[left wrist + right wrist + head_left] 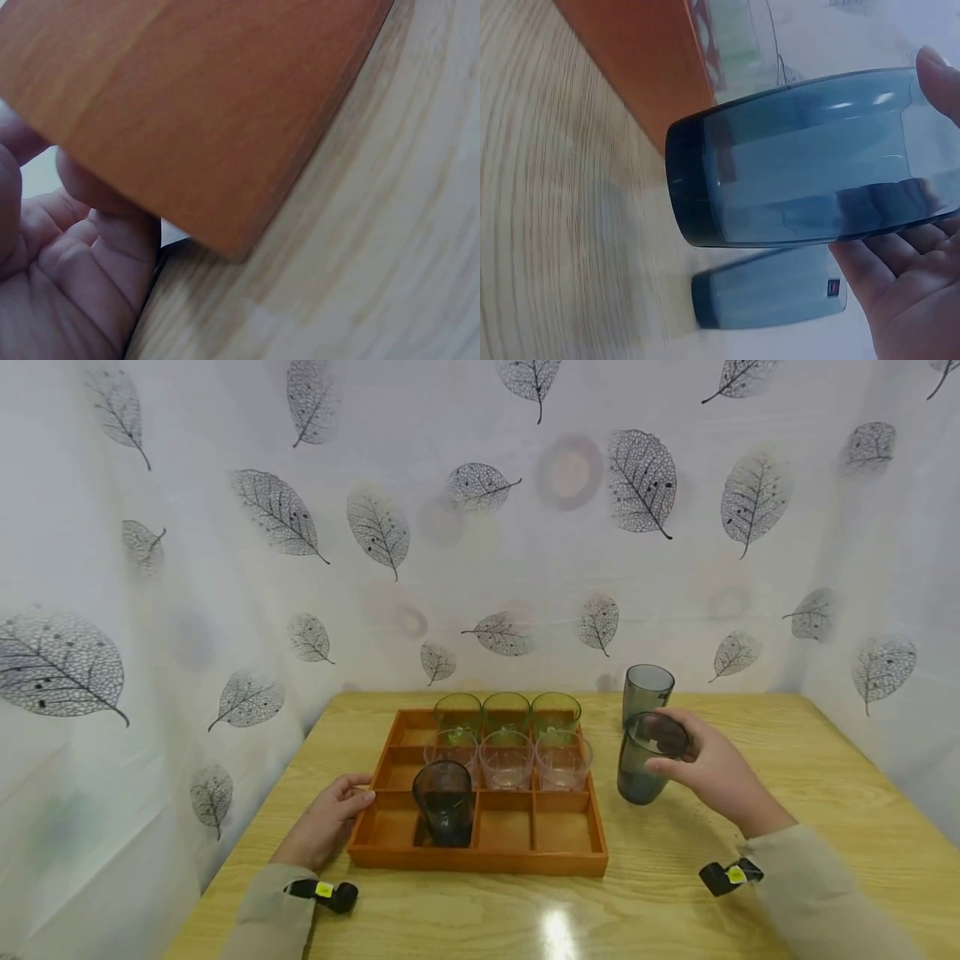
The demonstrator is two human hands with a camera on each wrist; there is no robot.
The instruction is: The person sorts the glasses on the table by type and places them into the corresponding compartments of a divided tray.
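Note:
My right hand (712,772) grips a dark grey drinking glass (640,781) near its rim, thumb on one side and fingers on the other. The right wrist view shows the held glass (795,157) with its base off the table. A second grey glass (647,685) stands behind it. My left hand (322,818) holds the left side of a wooden compartment tray (480,860); its fingers meet the rim in the left wrist view. Another dark glass (444,806) leans slightly in a front-row compartment of the tray.
Three green glasses (506,714) fill part of the tray's back row, with three clear glasses (507,764) in the middle row. The wood-grain table (795,760) ends at a leaf-patterned curtain (480,568), which also hangs on both sides.

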